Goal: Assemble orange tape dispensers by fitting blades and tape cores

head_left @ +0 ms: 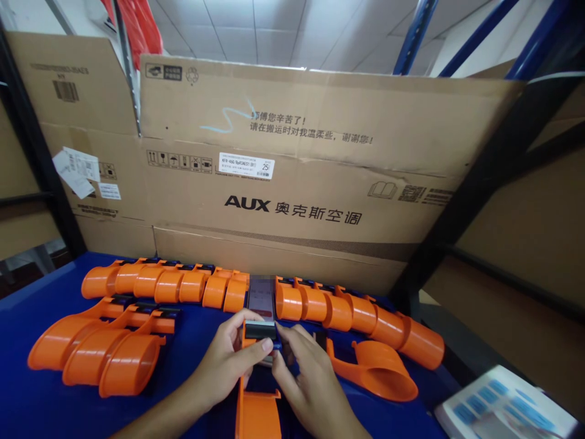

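Note:
In the head view, an orange plastic holder (258,414) with a black end piece (260,330) is between my two hands, low in the middle. My left hand (231,353) is closed on the black end, its thumb lying across the top. From the other side, my right hand (308,378) pinches the same end, with a small blue bit showing near the fingers. The holder's cup part points down toward me and runs off the bottom edge. Right behind the hands lies a phone (261,296), its screen lit.
A row of similar orange holders (146,281) curves along the back of the blue surface (192,347). Several more (130,366) lie at left, and one (379,372) at right. A white device with blue keys (507,405) stands front right. Behind rises a cardboard box (297,189).

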A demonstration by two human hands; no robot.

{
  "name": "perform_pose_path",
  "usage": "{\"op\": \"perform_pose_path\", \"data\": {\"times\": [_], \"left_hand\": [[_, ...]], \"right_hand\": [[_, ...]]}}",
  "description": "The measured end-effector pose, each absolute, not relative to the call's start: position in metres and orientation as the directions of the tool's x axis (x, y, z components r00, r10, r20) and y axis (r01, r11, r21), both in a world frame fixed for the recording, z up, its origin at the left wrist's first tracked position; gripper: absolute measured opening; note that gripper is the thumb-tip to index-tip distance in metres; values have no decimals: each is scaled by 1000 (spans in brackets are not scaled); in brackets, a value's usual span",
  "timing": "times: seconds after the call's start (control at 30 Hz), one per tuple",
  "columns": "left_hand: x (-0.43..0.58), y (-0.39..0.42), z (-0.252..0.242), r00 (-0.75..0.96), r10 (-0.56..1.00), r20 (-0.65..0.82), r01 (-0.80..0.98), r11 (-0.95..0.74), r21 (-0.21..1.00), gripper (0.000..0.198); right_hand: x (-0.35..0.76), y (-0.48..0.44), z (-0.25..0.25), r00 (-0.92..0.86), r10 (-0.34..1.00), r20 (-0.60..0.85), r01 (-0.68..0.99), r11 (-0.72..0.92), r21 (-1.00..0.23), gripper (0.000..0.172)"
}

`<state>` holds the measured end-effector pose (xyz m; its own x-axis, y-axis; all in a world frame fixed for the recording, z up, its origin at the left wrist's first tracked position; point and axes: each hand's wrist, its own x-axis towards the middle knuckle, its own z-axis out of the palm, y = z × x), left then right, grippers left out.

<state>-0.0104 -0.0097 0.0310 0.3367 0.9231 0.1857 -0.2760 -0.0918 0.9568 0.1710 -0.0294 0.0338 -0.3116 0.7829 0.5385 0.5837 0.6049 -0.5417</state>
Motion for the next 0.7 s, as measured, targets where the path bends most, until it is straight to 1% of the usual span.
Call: {"op": "perform_pose_path", "data": {"times": [0.13,0.27,0.4,0.57,0.7], "left_hand": [[-10,-6,26,319,934,159,-277,-68,958,36],[-8,-3,21,270,950,156,-289,-75,954,35],[-8,-4,19,275,950,147,-279,-68,958,33],[-8,-5,19,280,951,130,-276,-50,960,31],[-9,-5,20,288,950,124,-283,-39,958,31]], "right_hand": [[173,-29,33,-305,761,572,610,617,-497,38],[177,-29,33,-387,721,575,644,658,-391,52],[178,-26,30,-421,666,616,680,681,-271,63],[175,-22,20,-449,577,682,711,693,-118,60],[174,-22,10,-448,551,704,730,681,-68,59]]}}
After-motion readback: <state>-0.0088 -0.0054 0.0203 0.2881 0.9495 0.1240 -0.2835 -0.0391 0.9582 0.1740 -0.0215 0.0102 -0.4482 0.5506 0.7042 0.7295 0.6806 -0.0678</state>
